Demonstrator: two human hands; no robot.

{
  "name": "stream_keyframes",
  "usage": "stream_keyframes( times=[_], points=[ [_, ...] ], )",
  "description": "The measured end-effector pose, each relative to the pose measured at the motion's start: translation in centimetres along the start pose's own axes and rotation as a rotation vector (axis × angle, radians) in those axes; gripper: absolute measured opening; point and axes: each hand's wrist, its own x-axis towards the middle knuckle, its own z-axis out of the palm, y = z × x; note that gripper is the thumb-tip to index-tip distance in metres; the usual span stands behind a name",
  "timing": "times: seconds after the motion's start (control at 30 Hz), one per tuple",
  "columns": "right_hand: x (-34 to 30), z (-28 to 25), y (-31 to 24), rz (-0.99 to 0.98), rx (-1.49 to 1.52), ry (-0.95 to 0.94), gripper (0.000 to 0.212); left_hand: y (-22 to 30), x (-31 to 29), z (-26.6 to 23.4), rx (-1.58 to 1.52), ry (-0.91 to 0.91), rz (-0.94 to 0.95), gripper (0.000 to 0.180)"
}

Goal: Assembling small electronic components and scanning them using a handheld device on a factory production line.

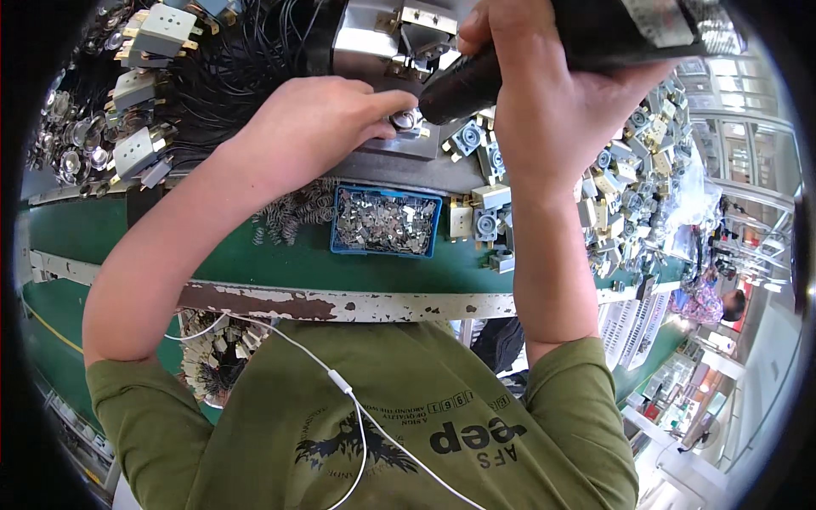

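My right hand (544, 93) is wrapped round a black power tool (463, 89), which looks like a power drill or driver. Its rounded black end slants down to the left, beside the fingers of my left hand (327, 115). Thumb and forefinger of that left hand are closed around a small round-topped part (405, 121) on a metal block (416, 144). What the other left fingers do is hidden under the hand. Behind the small part stands a shiny metal fixture (408, 42) with a bracket on it.
A blue tray (387, 253) of small metal pieces sits near the bench edge, with loose springs (293, 212) beside it. Grey switch-like housings (612, 191) heap at the right. Black cables (242, 81) and white-faced sockets (136, 153) lie left. A person (705, 302) is far right.
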Motion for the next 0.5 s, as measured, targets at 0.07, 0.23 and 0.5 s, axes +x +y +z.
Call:
stream_keyframes(
  times=[0.07,0.23,0.5],
  points=[
    [-0.4,0.4,-1.4,0.178,-0.339,0.041,0.06,0.3,-0.2,0.0,0.0,0.005,0.001,0.032],
    [0.0,1.1,-1.8,0.149,-0.364,-0.009,0.066,0.1,-0.3,0.2,0.047,0.052,0.028,0.032],
    [-1.5,0.1,-2.4,-0.025,-0.598,-0.154,0.041,2.1,-0.8,0.2,0.21,0.36,0.169,0.031]
  ],
)
